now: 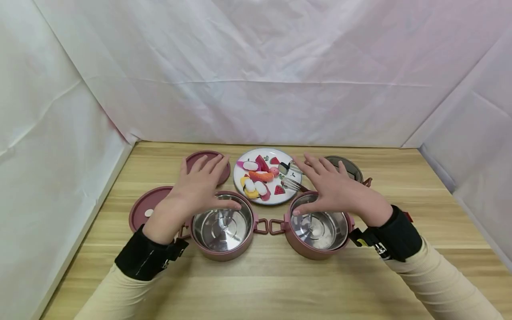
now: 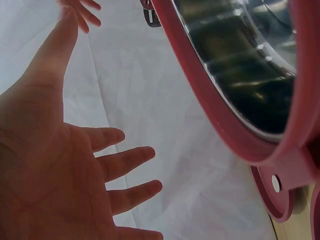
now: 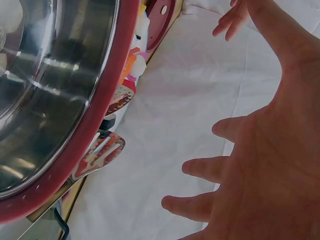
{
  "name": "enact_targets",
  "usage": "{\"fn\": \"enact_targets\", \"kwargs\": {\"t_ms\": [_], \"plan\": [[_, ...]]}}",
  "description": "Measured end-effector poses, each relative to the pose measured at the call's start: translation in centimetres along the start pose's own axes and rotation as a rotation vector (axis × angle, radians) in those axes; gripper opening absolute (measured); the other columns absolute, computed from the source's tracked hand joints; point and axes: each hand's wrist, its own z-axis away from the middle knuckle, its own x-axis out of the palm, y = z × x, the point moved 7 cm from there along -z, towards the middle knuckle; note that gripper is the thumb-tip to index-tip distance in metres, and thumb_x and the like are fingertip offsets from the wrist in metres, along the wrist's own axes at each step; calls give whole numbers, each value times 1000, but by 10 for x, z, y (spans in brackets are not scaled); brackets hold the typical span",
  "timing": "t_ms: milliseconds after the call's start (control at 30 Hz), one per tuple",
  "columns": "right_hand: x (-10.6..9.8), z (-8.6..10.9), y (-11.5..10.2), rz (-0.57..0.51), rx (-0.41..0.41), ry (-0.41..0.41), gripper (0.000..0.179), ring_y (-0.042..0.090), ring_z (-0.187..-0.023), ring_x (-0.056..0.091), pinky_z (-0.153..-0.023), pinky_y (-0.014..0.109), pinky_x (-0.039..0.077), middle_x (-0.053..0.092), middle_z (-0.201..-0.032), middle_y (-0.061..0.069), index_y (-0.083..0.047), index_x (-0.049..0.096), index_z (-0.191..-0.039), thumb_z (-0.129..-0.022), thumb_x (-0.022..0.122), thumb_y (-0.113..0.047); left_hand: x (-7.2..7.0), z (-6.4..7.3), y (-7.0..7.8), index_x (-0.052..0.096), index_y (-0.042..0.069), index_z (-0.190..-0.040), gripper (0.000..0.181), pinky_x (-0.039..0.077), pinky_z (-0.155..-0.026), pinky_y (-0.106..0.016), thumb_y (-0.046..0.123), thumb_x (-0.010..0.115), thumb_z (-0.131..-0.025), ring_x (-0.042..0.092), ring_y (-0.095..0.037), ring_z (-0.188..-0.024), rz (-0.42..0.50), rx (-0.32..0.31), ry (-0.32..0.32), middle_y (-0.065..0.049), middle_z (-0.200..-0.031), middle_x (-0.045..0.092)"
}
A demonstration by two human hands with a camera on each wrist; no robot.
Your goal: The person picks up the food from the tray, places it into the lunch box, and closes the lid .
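Observation:
My left hand (image 1: 196,189), fingers spread, hovers over the left side of a pink steel-lined pot (image 1: 224,256). Over a matching pot (image 1: 310,253) on the right is my right hand (image 1: 332,189), also spread and holding nothing. Both pots stand uncovered with nothing in them, their side handles nearly meeting. Behind them is a white plate (image 1: 250,154) of toy food, including an orange piece (image 1: 262,176) and white-topped pieces. Two slotted metal utensils lean over the plate's right side; the lower one is a slotted turner (image 3: 102,152) in the right wrist view.
Two pink lids lie at the left, one lower (image 1: 146,202) and one farther back (image 1: 206,154). A dark round piece (image 1: 348,166) with a brown handle lies behind the right hand. White cloth (image 1: 256,106) walls the wooden table (image 1: 256,293) at the back and sides.

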Motion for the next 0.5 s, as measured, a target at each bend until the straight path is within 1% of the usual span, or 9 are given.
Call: {"fn": "enact_targets", "kwargs": {"t_ms": [100,200,300,367,500], "plan": [[0,1,2,5,8,1,120,45,-154,6,-115,77,-4,4,-169,14,-28,2,-162,-73,61,-82,-1,4,-3,15,15,-161,122,8,-120,-71,77,69,-72,19,-40,-153,0,9,0,-13,-166,22],[0,1,3,11,12,3,121,45,-153,7,-115,77,-3,5,-169,15,-26,3,-162,-73,61,-82,-2,9,-6,17,12,-161,120,17,-122,-64,75,70,-73,24,-41,-151,3,25,3,-17,-164,26],[1,1,5,5,16,-3,120,45,-154,6,-114,78,-3,4,-169,14,-25,3,-162,-74,62,-81,-1,17,-10,21,10,-160,117,26,-120,-62,72,71,-75,28,-43,-149,35,46,6,-20,-162,29],[1,2,6,-2,16,-5,120,46,-153,5,-114,78,-2,3,-169,14,-25,3,-162,-74,62,-81,0,22,-11,23,8,-159,115,31,-118,-61,70,73,-75,29,-43,-148,73,74,13,-20,-162,30],[2,4,9,-17,17,-4,119,48,-153,5,-113,79,-2,2,-169,14,-27,2,-162,-74,62,-81,8,34,-15,25,9,-158,112,36,-115,-59,61,78,-75,29,-40,-149,192,129,12,-18,-163,29]]}}
